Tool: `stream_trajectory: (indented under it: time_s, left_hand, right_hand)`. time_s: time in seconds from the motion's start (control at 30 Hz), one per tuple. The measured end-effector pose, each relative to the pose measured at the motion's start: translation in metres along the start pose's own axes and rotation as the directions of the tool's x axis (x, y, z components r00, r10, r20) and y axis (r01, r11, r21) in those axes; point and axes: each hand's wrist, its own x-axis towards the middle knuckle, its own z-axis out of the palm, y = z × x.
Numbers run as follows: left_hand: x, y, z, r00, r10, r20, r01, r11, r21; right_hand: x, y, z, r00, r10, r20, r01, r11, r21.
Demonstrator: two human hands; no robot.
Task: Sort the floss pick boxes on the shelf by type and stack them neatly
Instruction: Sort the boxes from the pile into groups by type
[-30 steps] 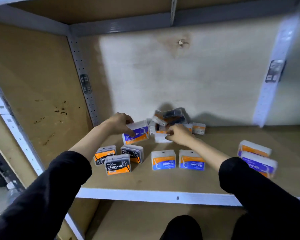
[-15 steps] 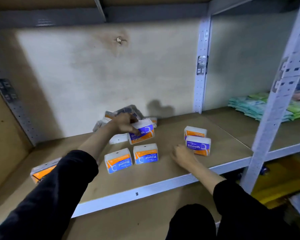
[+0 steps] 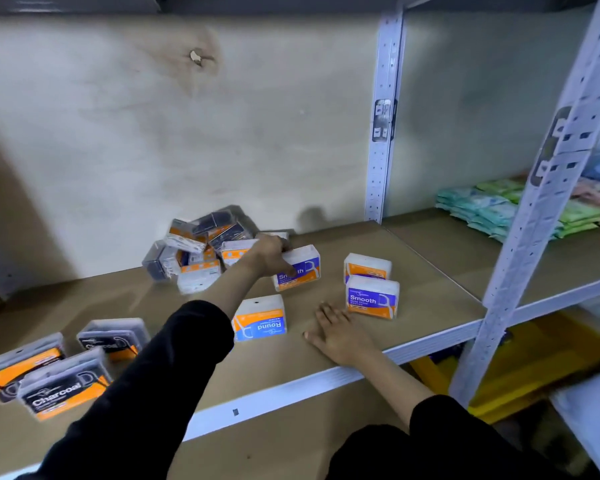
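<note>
My left hand (image 3: pixel 270 256) grips a white, blue and orange "Smooth" box (image 3: pixel 300 270) above the shelf board (image 3: pixel 426 282), left of two standing Smooth boxes (image 3: pixel 372 296). My right hand (image 3: pixel 338 332) lies flat and open on the board near the front edge, holding nothing. A "Round" box (image 3: pixel 260 318) stands between my arms; my left sleeve hides what is beside it. Three black "Charcoal" boxes (image 3: pixel 63 386) sit at the front left. A loose heap of mixed boxes (image 3: pixel 201 247) lies against the back wall.
A white perforated upright (image 3: pixel 381 119) at the back and another upright (image 3: pixel 534 216) at the front bound the bay on the right. Beyond them lie stacked pastel packets (image 3: pixel 520 213). Yellow items (image 3: pixel 520 372) sit on the lower level.
My view has swung right. My left hand has carried the Smooth box from the heap toward the two Smooth boxes. My right hand has left the heap and settled flat near the front edge.
</note>
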Motion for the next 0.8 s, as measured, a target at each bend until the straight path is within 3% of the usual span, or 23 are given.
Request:
stream_trajectory:
  time_s: [0.57, 0.8]
  left_hand:
    - [0.046, 0.026, 0.06, 0.997, -0.063, -0.041, 0.065, 0.996, 0.052]
    - [0.052, 0.025, 0.057, 0.997, -0.071, 0.027, 0.07, 0.997, 0.017]
  right_hand:
    - [0.01, 0.006, 0.013, 0.995, -0.019, -0.097, 0.023, 0.999, 0.041]
    - [0.007, 0.008, 0.01, 0.995, -0.037, -0.091, 0.042, 0.998, 0.054]
